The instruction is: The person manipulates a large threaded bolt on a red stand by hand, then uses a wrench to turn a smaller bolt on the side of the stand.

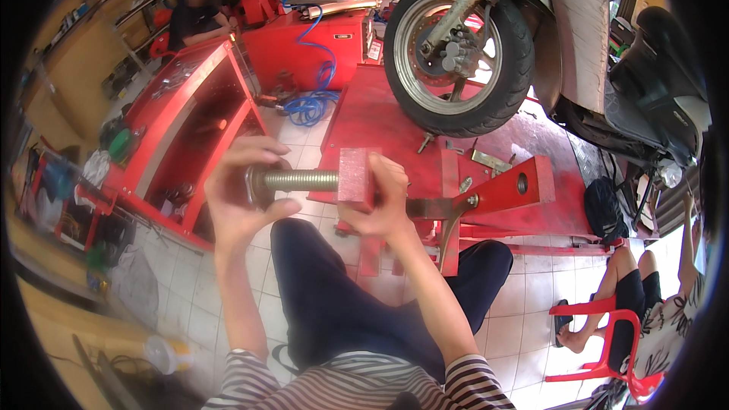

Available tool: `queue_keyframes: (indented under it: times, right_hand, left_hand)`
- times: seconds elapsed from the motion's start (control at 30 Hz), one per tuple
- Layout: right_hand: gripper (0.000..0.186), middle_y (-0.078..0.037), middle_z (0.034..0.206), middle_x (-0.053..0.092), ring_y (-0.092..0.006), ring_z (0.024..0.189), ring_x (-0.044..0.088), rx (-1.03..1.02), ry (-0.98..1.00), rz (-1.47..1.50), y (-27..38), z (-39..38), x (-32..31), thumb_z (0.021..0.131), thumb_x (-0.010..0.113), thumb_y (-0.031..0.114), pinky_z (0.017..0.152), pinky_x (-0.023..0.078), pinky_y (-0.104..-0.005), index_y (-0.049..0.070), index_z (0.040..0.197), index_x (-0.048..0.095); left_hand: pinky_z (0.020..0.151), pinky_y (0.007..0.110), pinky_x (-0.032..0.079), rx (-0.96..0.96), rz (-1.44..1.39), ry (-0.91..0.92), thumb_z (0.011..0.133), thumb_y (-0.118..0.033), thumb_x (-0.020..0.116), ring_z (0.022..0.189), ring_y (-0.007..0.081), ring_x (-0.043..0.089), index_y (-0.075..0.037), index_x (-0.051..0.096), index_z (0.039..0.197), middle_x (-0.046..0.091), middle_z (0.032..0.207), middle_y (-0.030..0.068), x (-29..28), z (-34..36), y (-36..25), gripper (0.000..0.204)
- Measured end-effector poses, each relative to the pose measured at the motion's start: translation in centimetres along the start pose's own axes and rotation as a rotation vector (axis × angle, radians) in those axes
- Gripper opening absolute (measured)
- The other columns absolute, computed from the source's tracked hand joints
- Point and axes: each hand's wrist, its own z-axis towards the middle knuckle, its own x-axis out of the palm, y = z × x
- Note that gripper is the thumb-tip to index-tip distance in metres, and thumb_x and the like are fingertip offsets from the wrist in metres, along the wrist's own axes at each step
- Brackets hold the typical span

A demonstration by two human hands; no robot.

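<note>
A thick threaded bolt (301, 181) lies level in front of me, running into a worn red metal block (354, 176). My left hand (237, 182) curls round the bolt's wide head, with thumb and fingers on either side; it is slightly blurred. My right hand (389, 196) is wrapped round the right side of the red block, thumb below. To the right of that hand, a red metal bracket (505, 188) with a round hole sticks up from the red lift platform (364, 118). Whether the block joins the bracket is hidden behind my right hand.
A scooter's front wheel (460, 57) stands on the platform ahead. To the left is a red tool cart (205, 118), near a coiled blue hose (310, 106). One person (199, 19) is at the far left; another sits on a red chair (624, 319) at right.
</note>
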Motion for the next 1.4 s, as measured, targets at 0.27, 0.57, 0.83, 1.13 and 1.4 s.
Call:
queue_keyframes:
  times: [0.27,0.57,0.83,1.13,1.4]
  right_hand:
    - [0.051,-0.012,0.068,0.052,-0.0328,0.06,0.053,0.036,0.001,-0.024,-1.2,-1.0,-0.1,0.05,0.076,0.016,0.057,0.04,-0.0393,0.001,0.097,0.061]
    - [0.052,-0.013,0.071,0.054,-0.0338,0.062,0.053,0.033,-0.023,-0.014,-1.9,-1.7,0.3,0.05,0.076,0.016,0.059,0.041,-0.0396,-0.002,0.097,0.06]
    - [0.024,-0.008,0.067,0.053,-0.0231,0.055,0.051,-0.026,-0.008,-0.015,-0.6,-0.3,0.0,0.063,0.07,0.007,0.054,0.041,-0.0314,0.001,0.081,0.055]
    - [0.024,-0.007,0.066,0.052,-0.022,0.054,0.05,-0.005,-0.004,0.001,-0.7,-0.2,0.1,0.063,0.07,0.007,0.053,0.039,-0.0308,0.001,0.08,0.055]
    - [0.042,-0.01,0.065,0.047,-0.0284,0.056,0.047,0.009,0.01,-0.001,-1.0,-0.9,0.1,0.051,0.076,0.014,0.054,0.035,-0.0366,-0.001,0.086,0.057]
  left_hand:
    - [0.057,0.026,0.05,-0.225,-0.366,0.125,0.07,-0.022,0.084,0.077,0.016,0.065,0.006,0.057,0.111,0.061,0.101,0.0129,-0.4,0.8,-0.4,0.056]
    - [0.048,0.028,0.053,-0.511,-0.365,0.125,0.062,-0.051,0.088,0.052,0.0153,0.058,0.007,0.052,0.11,0.057,0.084,0.0119,-1.4,0.7,-0.2,0.084]
    - [0.06,0.026,0.051,-0.19,-0.208,0.135,0.076,-0.032,0.08,0.077,0.014,0.063,0.005,0.06,0.104,0.06,0.095,0.0103,-1.0,0.8,-0.2,0.051]
    - [0.074,0.029,0.052,-0.206,-0.346,0.078,0.059,-0.014,0.091,0.089,0.0151,0.062,0.001,0.057,0.116,0.063,0.106,0.011,-0.5,0.7,-1.0,0.068]
    - [0.037,0.022,0.037,-0.487,-0.38,0.051,0.087,-0.021,0.068,0.037,0.0136,0.051,0.003,0.057,0.09,0.053,0.057,0.0078,-0.7,0.9,-1.6,0.027]
